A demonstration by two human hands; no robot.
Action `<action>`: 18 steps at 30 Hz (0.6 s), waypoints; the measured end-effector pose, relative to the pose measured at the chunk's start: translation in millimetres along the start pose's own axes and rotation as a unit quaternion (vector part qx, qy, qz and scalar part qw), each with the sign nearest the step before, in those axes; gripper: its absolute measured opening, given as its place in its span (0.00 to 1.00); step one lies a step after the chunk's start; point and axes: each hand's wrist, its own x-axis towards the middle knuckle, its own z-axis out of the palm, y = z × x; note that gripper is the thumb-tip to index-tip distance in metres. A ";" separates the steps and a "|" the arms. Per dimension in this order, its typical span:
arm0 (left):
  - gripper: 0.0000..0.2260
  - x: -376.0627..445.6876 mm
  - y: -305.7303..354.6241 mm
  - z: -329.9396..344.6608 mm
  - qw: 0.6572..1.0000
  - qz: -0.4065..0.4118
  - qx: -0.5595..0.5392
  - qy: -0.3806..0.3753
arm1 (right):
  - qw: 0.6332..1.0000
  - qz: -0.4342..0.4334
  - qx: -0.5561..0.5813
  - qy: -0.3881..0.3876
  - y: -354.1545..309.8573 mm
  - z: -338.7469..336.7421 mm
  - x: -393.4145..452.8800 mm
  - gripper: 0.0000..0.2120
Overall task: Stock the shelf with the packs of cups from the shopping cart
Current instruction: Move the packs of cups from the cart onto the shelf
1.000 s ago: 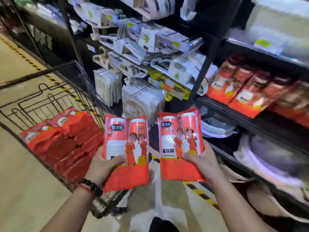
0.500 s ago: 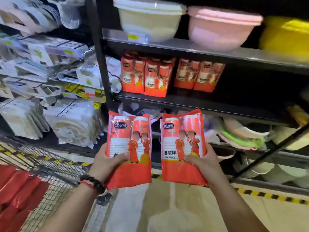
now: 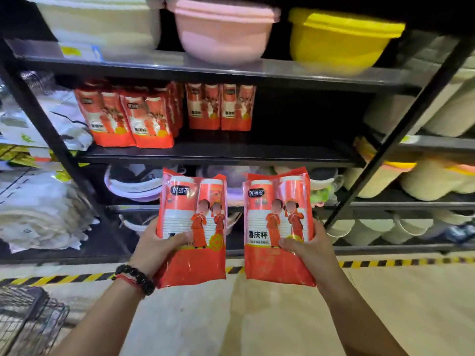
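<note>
- The black shelving rack [image 3: 282,155] fills most of what I can see; its far right side is cut off, and the goods on the left bay are blurred white packaging I cannot identify.
- On the top board sit three basins, a cream basin [image 3: 102,24], a pink basin [image 3: 221,29] and a yellow basin [image 3: 339,39]; their upper rims are partly cropped.
- The middle shelf holds stocked cup packs [image 3: 128,119] standing upright at its left half, the front row hiding those behind; the right half of that shelf is dark.
- Only a corner of the wire shopping cart [image 3: 28,317] shows at bottom left, so its contents are out of sight.
- The left pack of cups [image 3: 192,227] is held upright in front of the lower shelves, just beside the right pack of cups [image 3: 279,227], the two apart by a narrow gap.
- The left hand [image 3: 156,247] grips its pack by the left edge, thumb curled over the front, fingers hidden behind the wrapper; a dark bead bracelet [image 3: 136,278] circles the wrist.
- The right hand [image 3: 308,250] grips its pack by the right edge, thumb pressed across the front, fingers likewise hidden behind.
- Both forearms reach up and forward from the bottom, hands level with each other.
</note>
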 end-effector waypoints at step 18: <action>0.30 179.7 14.6 -9.5 0.998 -0.032 -0.050 -0.030 | 0.999 0.017 -0.006 0.032 -10.1 56.4 162.5 0.30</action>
